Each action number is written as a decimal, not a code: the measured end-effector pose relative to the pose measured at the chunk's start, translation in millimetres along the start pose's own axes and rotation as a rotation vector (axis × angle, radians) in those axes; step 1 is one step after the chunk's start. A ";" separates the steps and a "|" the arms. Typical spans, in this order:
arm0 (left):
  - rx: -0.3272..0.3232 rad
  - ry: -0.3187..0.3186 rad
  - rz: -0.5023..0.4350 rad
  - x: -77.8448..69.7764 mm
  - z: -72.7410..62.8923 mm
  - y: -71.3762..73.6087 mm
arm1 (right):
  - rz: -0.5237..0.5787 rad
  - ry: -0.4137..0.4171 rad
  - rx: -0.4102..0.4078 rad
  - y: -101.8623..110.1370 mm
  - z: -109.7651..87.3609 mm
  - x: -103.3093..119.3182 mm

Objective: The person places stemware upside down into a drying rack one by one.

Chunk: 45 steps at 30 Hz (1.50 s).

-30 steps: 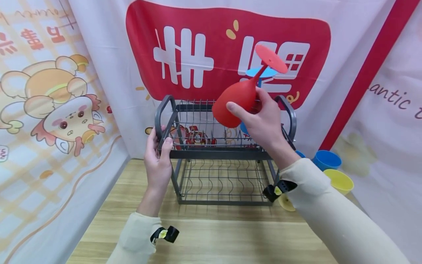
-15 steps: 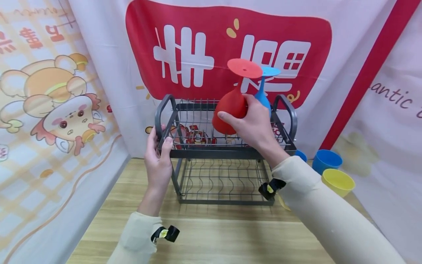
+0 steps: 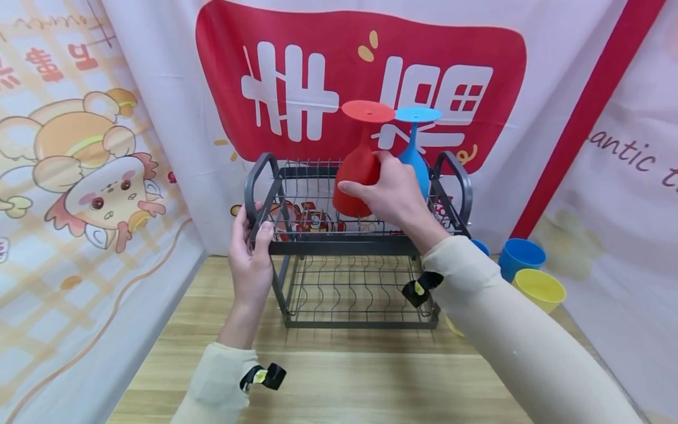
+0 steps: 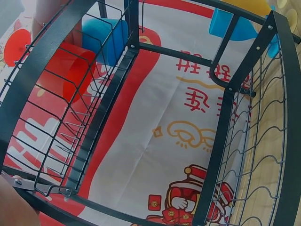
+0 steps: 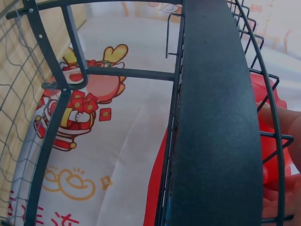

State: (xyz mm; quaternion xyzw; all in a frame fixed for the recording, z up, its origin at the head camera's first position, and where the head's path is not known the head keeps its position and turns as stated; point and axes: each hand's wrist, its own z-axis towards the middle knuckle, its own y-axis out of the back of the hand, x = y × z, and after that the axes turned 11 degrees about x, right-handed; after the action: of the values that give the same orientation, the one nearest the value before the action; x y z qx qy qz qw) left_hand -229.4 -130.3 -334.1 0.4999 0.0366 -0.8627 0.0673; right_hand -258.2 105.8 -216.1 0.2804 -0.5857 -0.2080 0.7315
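Plainly, right hand (image 3: 393, 189) grips red goblet (image 3: 358, 176), left hand (image 3: 251, 268) grips rack (image 3: 339, 245); curtain (image 3: 609, 203) reads "antic".

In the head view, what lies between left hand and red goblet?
Between the left hand and the red goblet, the head view shows only the rack, its upper frame and wires, with printed cloth behind.

Yellow cup (image 3: 540, 288) seen on surface (image 3: 339, 383); blue cup (image 3: 521, 259) noted just behind it. Red-panelled backdrop (image 3: 352, 70) hung behind yellow cup; cartoon-printed cloth (image 3: 95, 200) seen well left of it.

goblets (image 3: 354, 184) in rack (image 3: 339, 245), cups (image 3: 539, 287) right
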 end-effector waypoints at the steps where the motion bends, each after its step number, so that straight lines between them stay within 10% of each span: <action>1: -0.001 0.002 0.001 -0.2 0.0 0.0 | -0.002 -0.005 0.007 -0.2 0.7 -0.1; 45: 0.001 0.000 -0.002 0.0 -0.3 0.7 | -0.222 -0.139 0.072 -6.8 3.6 2.0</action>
State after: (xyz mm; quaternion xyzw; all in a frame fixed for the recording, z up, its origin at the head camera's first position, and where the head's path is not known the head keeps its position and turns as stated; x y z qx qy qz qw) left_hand -229.0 -130.9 -334.2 0.4999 0.0368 -0.8627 0.0665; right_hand -261.1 98.8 -218.5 0.3545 -0.6074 -0.2853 0.6512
